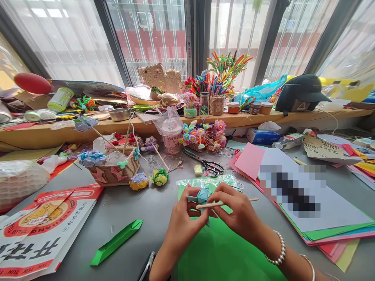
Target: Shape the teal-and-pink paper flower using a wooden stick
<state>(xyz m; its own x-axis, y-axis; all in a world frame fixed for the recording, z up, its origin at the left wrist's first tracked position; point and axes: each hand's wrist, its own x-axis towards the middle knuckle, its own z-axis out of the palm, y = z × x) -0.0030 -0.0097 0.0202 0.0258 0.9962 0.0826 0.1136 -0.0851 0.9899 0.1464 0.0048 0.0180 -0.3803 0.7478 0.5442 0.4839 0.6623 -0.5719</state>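
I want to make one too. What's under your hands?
A green paper sheet lies under the left hand and right hand, on the grey table. Anything beneath it is covered.

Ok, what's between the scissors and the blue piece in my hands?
A shiny patterned green sheet lies between the scissors and the blue piece, which the left hand pinches while the right hand holds a stick. Head view.

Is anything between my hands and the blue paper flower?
Nothing visible does. The left hand and right hand both touch the blue paper flower, the right also gripping the wooden stick beside it.
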